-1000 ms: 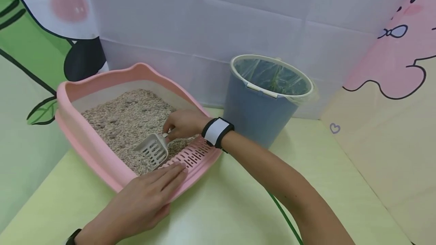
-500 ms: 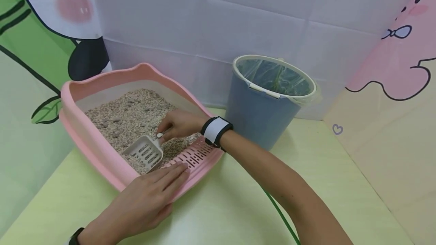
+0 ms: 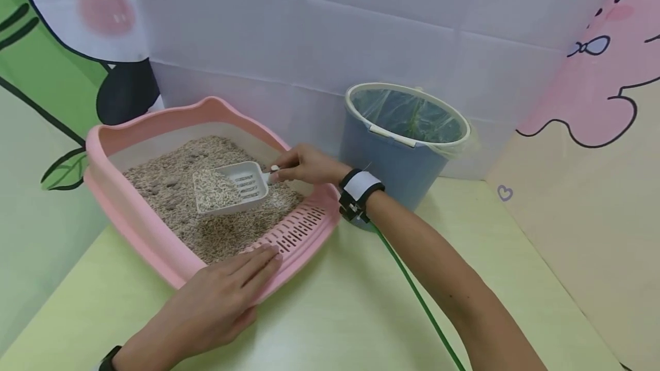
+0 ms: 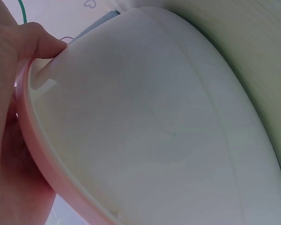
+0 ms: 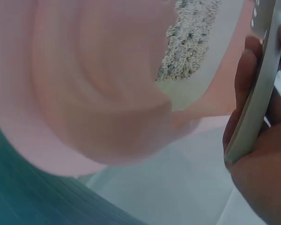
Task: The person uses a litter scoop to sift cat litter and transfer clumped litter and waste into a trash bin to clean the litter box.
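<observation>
In my right hand [image 3: 309, 166] I grip the slotted litter scoop [image 3: 251, 175], loaded with pale litter [image 3: 212, 190], above the inside of the pink litter box [image 3: 118, 196]; my fingers hide most of its handle. My left hand [image 3: 213, 296] holds the near rim of the litter box, covering part of it. Beside the litter box, the lined blue bin [image 3: 397, 172] has contents hard to recognize.
</observation>
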The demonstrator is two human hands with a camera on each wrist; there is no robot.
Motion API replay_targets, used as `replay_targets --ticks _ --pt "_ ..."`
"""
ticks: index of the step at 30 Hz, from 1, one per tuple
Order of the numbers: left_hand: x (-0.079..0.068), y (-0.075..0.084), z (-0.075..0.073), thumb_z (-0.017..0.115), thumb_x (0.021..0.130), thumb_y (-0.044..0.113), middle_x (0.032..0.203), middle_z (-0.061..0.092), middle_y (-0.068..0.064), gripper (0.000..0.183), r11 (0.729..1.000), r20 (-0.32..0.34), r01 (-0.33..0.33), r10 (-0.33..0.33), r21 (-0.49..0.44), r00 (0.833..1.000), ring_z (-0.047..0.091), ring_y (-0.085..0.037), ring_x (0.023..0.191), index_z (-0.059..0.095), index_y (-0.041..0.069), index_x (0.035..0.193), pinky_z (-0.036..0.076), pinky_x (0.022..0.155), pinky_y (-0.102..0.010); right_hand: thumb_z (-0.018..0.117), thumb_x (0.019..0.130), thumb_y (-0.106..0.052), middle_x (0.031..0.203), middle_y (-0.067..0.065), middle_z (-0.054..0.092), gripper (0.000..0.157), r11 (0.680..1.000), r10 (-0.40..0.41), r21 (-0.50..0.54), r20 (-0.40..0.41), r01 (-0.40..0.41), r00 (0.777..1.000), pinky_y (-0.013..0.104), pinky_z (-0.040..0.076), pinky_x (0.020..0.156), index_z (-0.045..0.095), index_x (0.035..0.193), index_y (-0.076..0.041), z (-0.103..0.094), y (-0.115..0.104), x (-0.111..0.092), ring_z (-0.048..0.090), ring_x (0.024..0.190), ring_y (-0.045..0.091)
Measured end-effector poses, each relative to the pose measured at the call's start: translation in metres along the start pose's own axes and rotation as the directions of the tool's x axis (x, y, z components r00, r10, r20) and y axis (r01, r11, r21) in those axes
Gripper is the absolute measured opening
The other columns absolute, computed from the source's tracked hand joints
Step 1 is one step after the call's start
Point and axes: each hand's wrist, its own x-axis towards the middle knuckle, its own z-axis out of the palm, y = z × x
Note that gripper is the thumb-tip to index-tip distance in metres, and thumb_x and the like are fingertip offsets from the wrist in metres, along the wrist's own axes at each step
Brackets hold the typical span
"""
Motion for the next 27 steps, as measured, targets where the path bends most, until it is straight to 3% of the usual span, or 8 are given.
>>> replay_targets --ticks 5,14,20,27 --pt "-0.002 0.000 -0.002 0.069 0.071 0.021 0.142 0.043 -0.019 0.080 1.000 0.012 0.004 -0.004 0.013 1.000 0.041 -0.033 0.124 0.036 0.001 0.142 0.048 0.092 -0.051 0.066 0.088 -0.020 0.085 0.002 0.071 0.019 0.995 0.058 0.083 -0.129 -0.047 0.990 0.027 0.053 0.068 0.073 0.104 -0.012 0.002 0.000 0.000 0.060 0.077 0.015" --pt "0.000 0.001 0.000 0.068 0.073 0.023 0.143 0.041 -0.017 0.081 1.000 0.032 0.012 -0.012 0.008 0.999 0.039 -0.032 0.126 0.034 0.002 0.143 0.047 0.093 -0.050 0.067 0.087 -0.025 0.090 0.002 0.073 0.026 0.968 0.127 0.242 -0.231 -0.069 0.965 0.028 0.054 0.076 0.071 0.110 -0.013 0.015 -0.003 0.002 0.063 0.083 0.016" --pt "-0.001 0.002 0.001 0.068 0.075 0.023 0.144 0.040 -0.017 0.081 1.000 0.064 0.024 -0.024 0.002 0.998 0.038 -0.031 0.127 0.032 0.003 0.144 0.046 0.095 -0.050 0.064 0.089 -0.027 0.095 0.002 0.072 0.030 0.961 0.092 0.276 -0.280 -0.012 0.956 0.026 0.054 0.080 0.067 0.117 -0.013 0.022 -0.008 0.009 0.063 0.086 0.014" --pt "-0.002 0.001 0.001 0.069 0.071 0.021 0.142 0.043 -0.018 0.082 1.000 0.011 0.011 -0.011 0.005 1.000 0.042 -0.032 0.123 0.035 0.002 0.143 0.049 0.091 -0.051 0.061 0.091 -0.014 0.101 0.013 0.070 0.028 0.946 0.070 0.320 -0.369 0.055 0.927 0.025 0.054 0.076 0.065 0.117 -0.004 0.029 -0.026 0.013 0.062 0.087 0.014"
